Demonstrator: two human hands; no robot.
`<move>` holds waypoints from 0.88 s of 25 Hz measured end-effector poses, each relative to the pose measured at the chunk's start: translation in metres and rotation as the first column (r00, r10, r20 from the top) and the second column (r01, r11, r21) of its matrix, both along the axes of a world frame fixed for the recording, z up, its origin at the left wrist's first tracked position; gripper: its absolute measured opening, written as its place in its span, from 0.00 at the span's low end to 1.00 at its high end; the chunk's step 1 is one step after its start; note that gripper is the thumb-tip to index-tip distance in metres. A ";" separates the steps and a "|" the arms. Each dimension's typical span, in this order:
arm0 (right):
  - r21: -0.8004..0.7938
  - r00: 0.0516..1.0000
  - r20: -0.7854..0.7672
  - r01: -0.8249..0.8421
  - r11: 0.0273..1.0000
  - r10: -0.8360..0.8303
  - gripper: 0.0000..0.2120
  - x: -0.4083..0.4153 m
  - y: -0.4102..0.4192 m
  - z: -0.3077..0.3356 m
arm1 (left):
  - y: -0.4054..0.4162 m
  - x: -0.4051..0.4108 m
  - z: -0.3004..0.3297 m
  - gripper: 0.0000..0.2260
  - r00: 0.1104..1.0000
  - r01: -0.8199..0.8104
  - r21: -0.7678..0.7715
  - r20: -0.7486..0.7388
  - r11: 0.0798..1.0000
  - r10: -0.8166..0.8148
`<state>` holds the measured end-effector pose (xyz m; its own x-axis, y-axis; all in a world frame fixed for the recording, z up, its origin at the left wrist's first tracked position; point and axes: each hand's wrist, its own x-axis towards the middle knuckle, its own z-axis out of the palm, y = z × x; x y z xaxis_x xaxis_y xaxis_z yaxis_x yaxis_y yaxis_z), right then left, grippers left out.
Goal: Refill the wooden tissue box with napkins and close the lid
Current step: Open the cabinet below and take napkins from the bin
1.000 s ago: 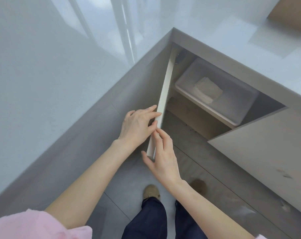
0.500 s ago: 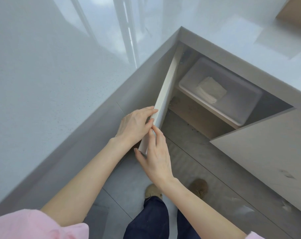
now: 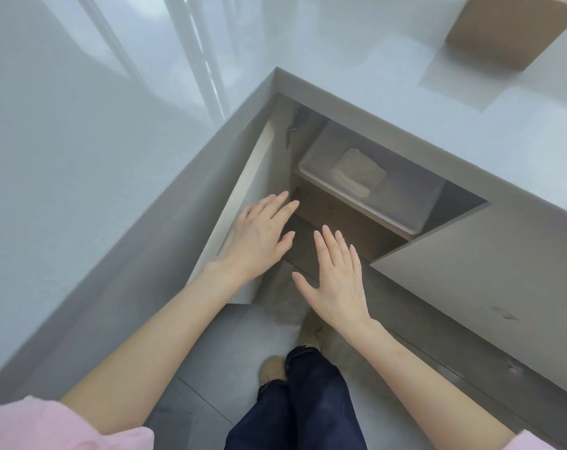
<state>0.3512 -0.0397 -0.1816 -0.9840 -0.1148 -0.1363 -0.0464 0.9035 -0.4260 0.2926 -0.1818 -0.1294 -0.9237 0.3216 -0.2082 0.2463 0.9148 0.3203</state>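
- Head view, centre frame: left hand (image 3: 259, 238) and right hand (image 3: 335, 280) hover flat, fingers spread, holding nothing, before the open cabinet door (image 3: 243, 203).
- Napkins (image 3: 356, 173) lie in a clear bin (image 3: 405, 206) up and to the right of both hands; the right hand looks slightly nearer.
- Wooden tissue box (image 3: 506, 27) sits on the countertop (image 3: 438, 125), upper right of the frame, well apart.

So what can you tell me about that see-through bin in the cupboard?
The bin looks like frosted clear plastic, rectangular, with a pale rim and no lid showing. It sits level on a wooden shelf inside the open cupboard, under the counter. A small stack of folded napkins lies in its left part; the rest looks empty. Neither hand touches it.
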 end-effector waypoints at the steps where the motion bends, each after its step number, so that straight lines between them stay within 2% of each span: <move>1: 0.008 1.000 0.021 -0.002 1.000 0.002 0.34 -0.007 0.009 0.001 | 0.007 -0.006 -0.002 0.25 0.999 0.008 -0.038 0.033 0.999 -0.007; 4: 0.037 0.998 0.065 -0.008 0.999 0.006 0.35 -0.032 0.031 0.004 | 0.028 -0.025 -0.005 0.28 0.992 0.028 -0.105 0.123 0.994 -0.015; 9: 0.068 0.996 0.090 0.006 0.998 -0.012 0.35 -0.073 0.061 0.006 | 0.055 -0.059 -0.006 0.29 0.978 0.039 -0.123 0.208 0.992 -0.013; 16: 0.091 0.969 0.242 0.017 0.996 -0.039 0.35 -0.120 0.094 -0.010 | 0.085 -0.110 -0.032 0.29 0.984 0.051 -0.080 0.175 0.996 -0.036; 22: 0.165 0.942 0.328 0.024 0.986 -0.078 0.35 -0.136 0.106 -0.033 | 0.095 -0.133 -0.070 0.30 0.972 0.065 -0.024 0.228 0.998 -0.058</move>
